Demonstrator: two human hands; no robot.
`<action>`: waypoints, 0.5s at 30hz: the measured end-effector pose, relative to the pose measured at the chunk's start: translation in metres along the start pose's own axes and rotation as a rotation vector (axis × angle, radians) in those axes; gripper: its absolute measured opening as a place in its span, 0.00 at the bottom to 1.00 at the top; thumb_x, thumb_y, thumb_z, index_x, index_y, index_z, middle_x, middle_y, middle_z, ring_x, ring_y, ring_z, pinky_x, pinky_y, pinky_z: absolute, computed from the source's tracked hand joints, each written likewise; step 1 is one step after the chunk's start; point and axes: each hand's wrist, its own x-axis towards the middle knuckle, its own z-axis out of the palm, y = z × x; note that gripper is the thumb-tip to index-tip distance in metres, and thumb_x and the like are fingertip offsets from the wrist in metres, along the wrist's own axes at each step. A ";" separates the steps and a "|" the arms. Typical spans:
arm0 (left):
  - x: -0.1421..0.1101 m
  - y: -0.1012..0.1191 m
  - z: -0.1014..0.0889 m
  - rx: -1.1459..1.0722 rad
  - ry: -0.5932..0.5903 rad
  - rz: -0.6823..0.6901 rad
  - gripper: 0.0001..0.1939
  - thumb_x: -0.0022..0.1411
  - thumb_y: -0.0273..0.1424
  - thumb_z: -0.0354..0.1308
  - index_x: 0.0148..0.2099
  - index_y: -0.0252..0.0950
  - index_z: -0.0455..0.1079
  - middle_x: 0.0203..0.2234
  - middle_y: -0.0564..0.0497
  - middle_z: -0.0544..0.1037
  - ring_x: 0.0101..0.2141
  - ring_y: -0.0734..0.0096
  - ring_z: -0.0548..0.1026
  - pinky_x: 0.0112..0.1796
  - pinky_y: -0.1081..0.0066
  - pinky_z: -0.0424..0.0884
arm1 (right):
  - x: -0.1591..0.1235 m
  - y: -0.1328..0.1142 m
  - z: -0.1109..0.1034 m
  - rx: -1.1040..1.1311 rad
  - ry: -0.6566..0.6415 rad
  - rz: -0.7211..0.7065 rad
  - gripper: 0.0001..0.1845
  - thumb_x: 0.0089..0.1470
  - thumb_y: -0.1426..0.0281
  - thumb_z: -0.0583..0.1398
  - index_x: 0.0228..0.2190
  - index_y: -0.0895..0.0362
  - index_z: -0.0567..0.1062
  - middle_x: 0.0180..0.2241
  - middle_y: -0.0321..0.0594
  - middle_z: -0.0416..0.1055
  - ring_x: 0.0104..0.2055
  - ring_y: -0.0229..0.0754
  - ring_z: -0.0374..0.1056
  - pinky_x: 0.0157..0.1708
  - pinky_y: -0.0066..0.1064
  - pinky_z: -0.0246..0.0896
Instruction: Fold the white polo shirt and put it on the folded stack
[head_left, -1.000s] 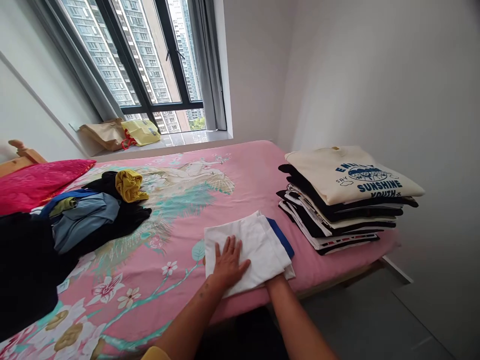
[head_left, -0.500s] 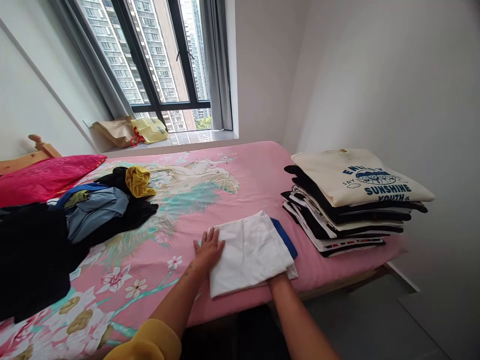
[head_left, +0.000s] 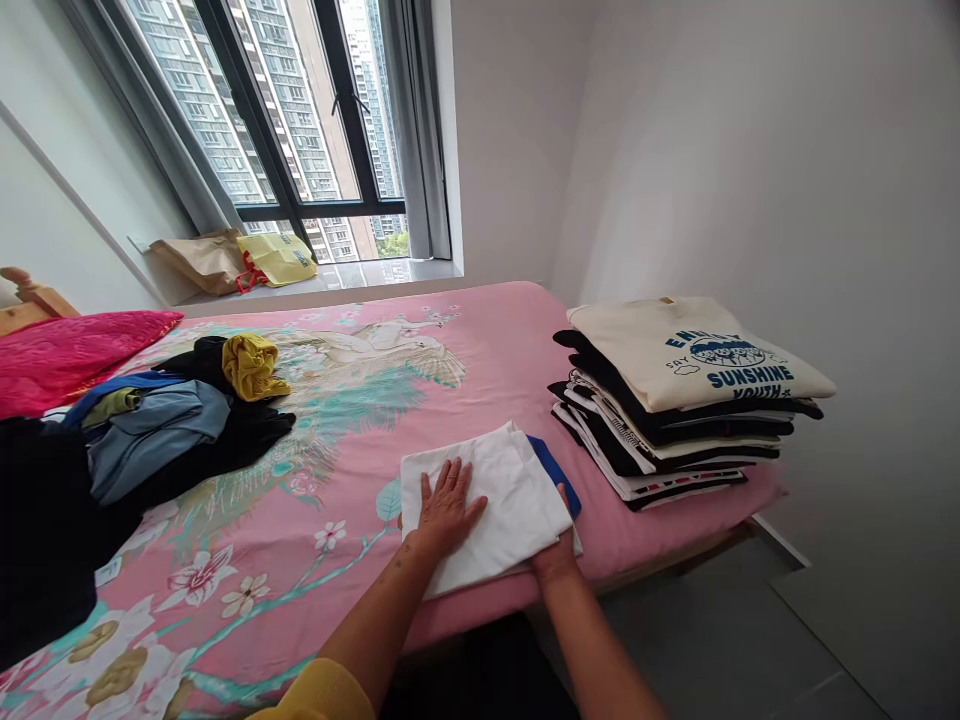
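Note:
A white garment (head_left: 491, 500), folded into a rough rectangle, lies near the front edge of the bed. Blue cloth (head_left: 553, 470) shows from beneath its right side. My left hand (head_left: 448, 513) rests flat on top of the white cloth, fingers spread. At the lower right corner, my right hand (head_left: 553, 560) grips the garment's edge; a fold of white cloth covers part of its fingers, and one fingertip shows beside the blue cloth.
A tall stack of folded clothes (head_left: 675, 430), topped by a cream printed sweatshirt (head_left: 697, 350), stands to the right. Loose clothes (head_left: 161, 430) lie heaped on the left beside a red pillow (head_left: 82, 350). Bags (head_left: 277, 258) sit on the windowsill.
My left hand has slid from the garment's left edge onto its top. The right hand remains at the lower right corner, with a fingertip now showing. The view has shifted slightly right.

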 end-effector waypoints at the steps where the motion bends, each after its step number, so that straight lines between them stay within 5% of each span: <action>1: 0.000 -0.004 -0.001 -0.001 0.006 -0.024 0.36 0.63 0.50 0.38 0.68 0.38 0.42 0.66 0.47 0.44 0.65 0.61 0.40 0.61 0.47 0.31 | -0.005 -0.006 -0.001 -0.029 0.080 0.094 0.28 0.61 0.55 0.45 0.41 0.60 0.76 0.43 0.49 0.73 0.53 0.50 0.64 0.46 0.44 0.62; 4: -0.003 -0.016 -0.007 -0.016 0.006 -0.089 0.34 0.65 0.46 0.38 0.67 0.35 0.46 0.66 0.46 0.46 0.65 0.61 0.42 0.61 0.49 0.34 | -0.025 -0.038 -0.004 -0.240 0.398 0.311 0.27 0.51 0.49 0.54 0.43 0.54 0.75 0.44 0.46 0.73 0.51 0.50 0.66 0.47 0.45 0.63; 8: -0.009 -0.029 -0.016 -0.054 0.035 -0.123 0.28 0.67 0.40 0.36 0.64 0.37 0.54 0.65 0.46 0.49 0.65 0.62 0.43 0.60 0.45 0.36 | -0.036 -0.078 -0.005 -0.880 0.673 0.064 0.26 0.45 0.52 0.61 0.43 0.54 0.72 0.44 0.43 0.73 0.46 0.46 0.68 0.43 0.36 0.63; 11: -0.017 -0.035 -0.020 -0.064 0.045 -0.146 0.26 0.67 0.38 0.37 0.64 0.36 0.55 0.65 0.46 0.49 0.65 0.61 0.43 0.59 0.42 0.37 | -0.017 -0.080 -0.001 -1.367 0.501 -0.037 0.23 0.49 0.52 0.57 0.39 0.57 0.73 0.38 0.43 0.74 0.41 0.45 0.68 0.41 0.34 0.62; 15: -0.030 -0.042 -0.021 -0.082 0.017 -0.168 0.26 0.67 0.37 0.37 0.64 0.37 0.54 0.66 0.46 0.47 0.65 0.61 0.42 0.59 0.42 0.37 | 0.022 -0.049 0.006 -1.984 0.194 0.075 0.18 0.56 0.57 0.51 0.34 0.56 0.74 0.35 0.44 0.74 0.39 0.46 0.67 0.43 0.36 0.57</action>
